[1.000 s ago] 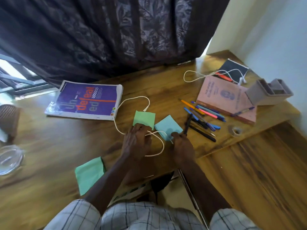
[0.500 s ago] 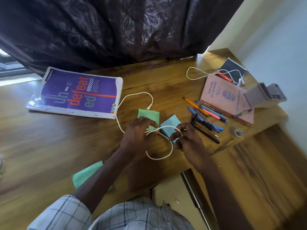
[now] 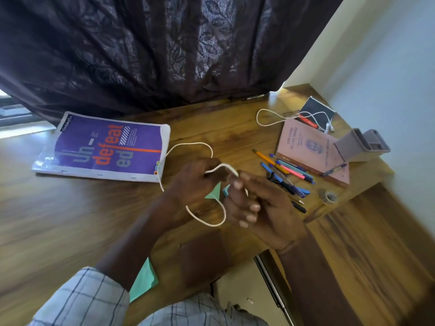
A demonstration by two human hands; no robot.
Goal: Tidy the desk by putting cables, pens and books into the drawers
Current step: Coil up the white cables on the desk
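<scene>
A white cable (image 3: 205, 221) loops over the wooden desk (image 3: 58, 220) in front of me. My left hand (image 3: 193, 182) grips one part of it and my right hand (image 3: 256, 208) pinches another part, the two hands close together above the desk. More of the cable curves back toward a purple book (image 3: 106, 149) at the left. Several pens (image 3: 286, 175) lie scattered to the right of my hands. A pink book (image 3: 310, 149) lies beyond them, with a second white cable (image 3: 270, 118) and a dark notebook (image 3: 317, 111) behind it.
A grey pen holder (image 3: 362, 147) stands at the right edge by the wall. A tape roll (image 3: 327, 196) sits near the desk's front corner. Green and blue sticky notes (image 3: 215, 192) lie under my hands, another green one (image 3: 143, 281) near my left sleeve. A dark curtain (image 3: 164, 55) hangs behind.
Both hands have lifted off the desk with the white cable and drawn it into a smaller loop. The view has shifted closer and to the right.
</scene>
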